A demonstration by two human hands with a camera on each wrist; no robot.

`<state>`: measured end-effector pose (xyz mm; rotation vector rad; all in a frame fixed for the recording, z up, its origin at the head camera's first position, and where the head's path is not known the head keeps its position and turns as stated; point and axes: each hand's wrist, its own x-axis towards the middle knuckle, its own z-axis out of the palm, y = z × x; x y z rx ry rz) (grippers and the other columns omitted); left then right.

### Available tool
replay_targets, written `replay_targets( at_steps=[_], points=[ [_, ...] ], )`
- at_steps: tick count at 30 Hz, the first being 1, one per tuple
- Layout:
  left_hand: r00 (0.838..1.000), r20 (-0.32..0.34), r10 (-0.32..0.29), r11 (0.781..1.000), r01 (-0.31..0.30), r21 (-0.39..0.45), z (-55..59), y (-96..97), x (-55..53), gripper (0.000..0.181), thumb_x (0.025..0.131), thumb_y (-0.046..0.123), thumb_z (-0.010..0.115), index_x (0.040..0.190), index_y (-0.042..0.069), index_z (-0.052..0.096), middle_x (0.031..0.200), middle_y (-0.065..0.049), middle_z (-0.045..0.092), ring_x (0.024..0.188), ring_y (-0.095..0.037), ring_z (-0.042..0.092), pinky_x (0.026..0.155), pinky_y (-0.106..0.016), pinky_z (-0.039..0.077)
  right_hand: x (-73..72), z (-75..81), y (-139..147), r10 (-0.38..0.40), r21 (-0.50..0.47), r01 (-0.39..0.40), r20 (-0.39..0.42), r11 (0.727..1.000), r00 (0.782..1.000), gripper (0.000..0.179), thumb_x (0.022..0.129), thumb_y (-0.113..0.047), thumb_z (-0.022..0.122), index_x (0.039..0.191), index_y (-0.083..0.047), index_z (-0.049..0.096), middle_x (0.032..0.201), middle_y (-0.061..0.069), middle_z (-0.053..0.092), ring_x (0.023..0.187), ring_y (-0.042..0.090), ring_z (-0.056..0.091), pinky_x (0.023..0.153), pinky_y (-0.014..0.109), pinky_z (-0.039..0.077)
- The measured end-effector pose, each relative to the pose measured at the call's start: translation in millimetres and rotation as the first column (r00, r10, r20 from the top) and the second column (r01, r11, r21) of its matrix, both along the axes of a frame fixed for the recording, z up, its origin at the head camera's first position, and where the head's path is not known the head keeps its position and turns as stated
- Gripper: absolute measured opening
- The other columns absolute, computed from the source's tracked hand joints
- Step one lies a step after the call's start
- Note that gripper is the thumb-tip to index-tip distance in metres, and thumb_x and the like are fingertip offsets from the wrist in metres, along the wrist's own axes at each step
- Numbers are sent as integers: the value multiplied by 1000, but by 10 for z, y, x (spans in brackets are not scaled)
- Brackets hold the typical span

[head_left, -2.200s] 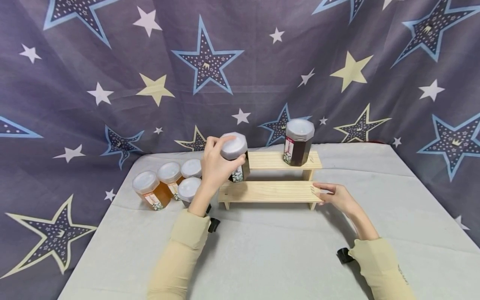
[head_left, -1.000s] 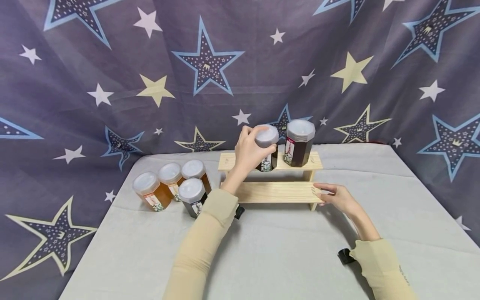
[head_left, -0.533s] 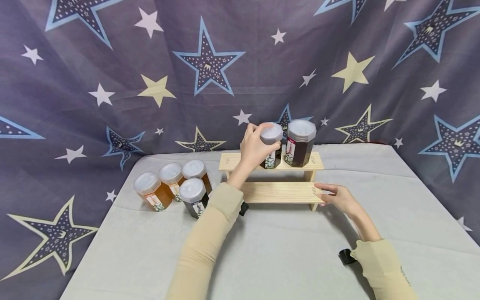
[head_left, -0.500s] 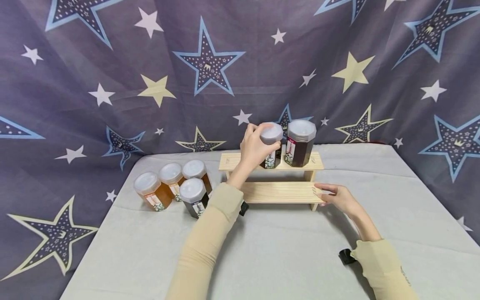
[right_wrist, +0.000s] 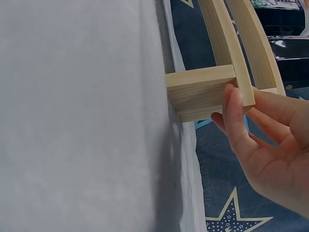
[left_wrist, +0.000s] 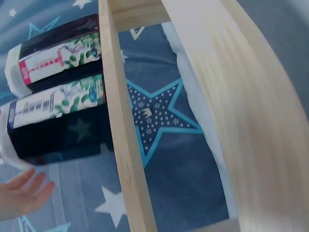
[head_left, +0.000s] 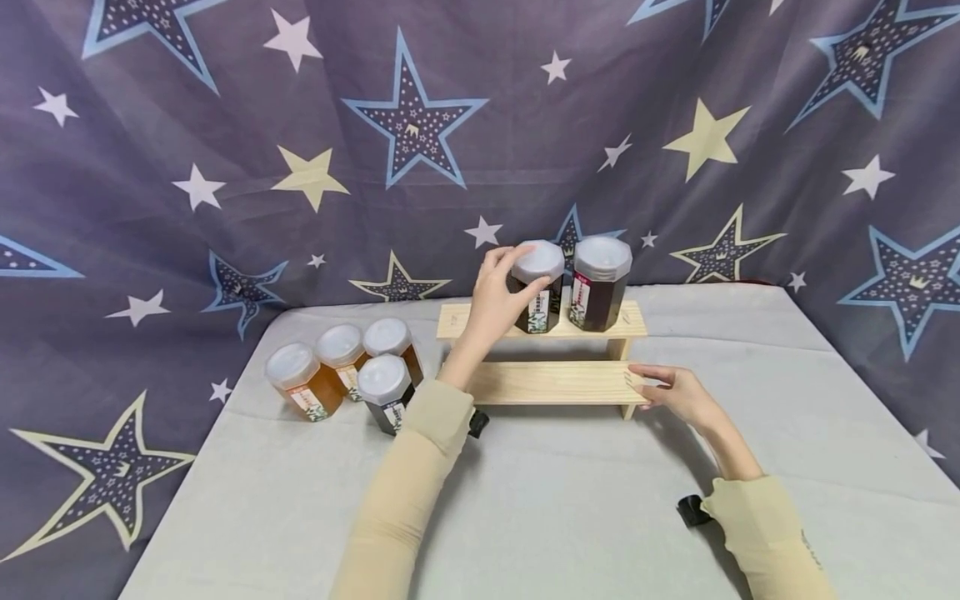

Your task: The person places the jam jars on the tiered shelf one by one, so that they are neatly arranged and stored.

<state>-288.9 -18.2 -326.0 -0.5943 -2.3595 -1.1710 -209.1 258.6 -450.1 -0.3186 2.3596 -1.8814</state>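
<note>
A dark hexagonal jar [head_left: 538, 287] with a whitish lid and a floral label stands on the upper step of a two-step wooden shelf rack [head_left: 547, 383]. My left hand [head_left: 495, 296] is at its left side, thumb and fingers spread about the lid; in the left wrist view the fingers [left_wrist: 31, 191] lie off the jar with a small gap. Close to its right stands a second dark jar [head_left: 600, 287] with a red-topped label. My right hand [head_left: 678, 396] pinches the right end of the lower step between thumb and fingers, as the right wrist view also shows.
Left of the rack, on the grey-white cloth [head_left: 562, 508], stand two amber jars [head_left: 307, 383], a brownish jar [head_left: 390, 337] and another dark jar [head_left: 386, 392]. A star-patterned curtain [head_left: 480, 167] hangs right behind the table.
My left hand carried the dark jar rightward onto the upper step beside the second jar, then loosened its fingers and drew slightly left. The right hand kept its hold on the rack.
</note>
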Motion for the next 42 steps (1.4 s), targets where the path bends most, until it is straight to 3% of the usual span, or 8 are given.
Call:
replay_targets(
  at_steps=[5, 9, 14, 18, 24, 33, 42],
  points=[
    [998, -51, -29, 997, 33, 71, -32, -164, 90, 39, 83, 22, 61, 120, 12, 54, 114, -11, 48, 105, -22, 48, 89, -35, 39, -47, -80, 47, -7, -2, 7, 13, 1000, 1000, 63, 76, -27, 66, 120, 13, 46, 98, -9, 62, 70, 11, 64, 64, 32, 52],
    [998, -64, -24, 997, 29, 73, -59, -290, 184, 37, 84, 18, 60, 119, 8, 54, 109, -11, 52, 99, -21, 50, 85, -31, 41, -39, -81, 39, -20, -1, 20, 16, 1000, 1000, 60, 76, -27, 67, 119, 11, 48, 98, -9, 62, 70, 11, 64, 65, 33, 52],
    [999, 2, -33, 999, 33, 35, -90, -434, 313, 34, 83, 18, 60, 116, 10, 55, 108, -8, 52, 100, -21, 51, 84, -33, 41, 21, 29, -13, -33, 31, 32, 19, 999, 999, 45, 82, -8, 59, 119, 14, 46, 104, 12, 62, 68, 11, 63, 66, 37, 51],
    [997, 48, -58, 998, 57, 6, -108, -544, 405, 34, 84, 19, 59, 116, 10, 55, 106, -9, 52, 99, -23, 51, 85, -35, 41, 46, 101, -45, -52, 70, 49, 40, 996, 998, 42, 83, -2, 54, 120, 16, 44, 106, 27, 57, 66, 8, 61, 67, 39, 51],
    [994, 91, -52, 996, 59, -72, -148, -750, 529, 35, 84, 24, 58, 117, 12, 54, 109, -7, 52, 101, -23, 49, 82, -38, 42, 47, 100, -58, -65, 89, 60, 48, 994, 997, 41, 83, 0, 54, 120, 15, 44, 105, 20, 60, 66, 10, 62, 67, 39, 51],
    [998, 55, 8, 982, 3, -191, -181, -1137, 702, 34, 82, 23, 61, 112, 8, 58, 110, -10, 54, 103, -26, 50, 85, -42, 41, 37, 90, -63, -41, 48, 38, 62, 998, 997, 42, 84, 1, 53, 121, 17, 42, 113, 35, 48, 68, 6, 61, 69, 39, 51],
    [998, 47, 33, 962, -19, -274, -239, -1437, 818, 34, 82, 23, 61, 113, 10, 57, 109, -10, 53, 94, -27, 52, 77, -41, 42, 44, 93, -64, -36, 44, 33, 69, 998, 997, 42, 85, 0, 53, 122, 16, 42, 113, 35, 49, 69, 7, 61, 70, 41, 50]
  ],
)
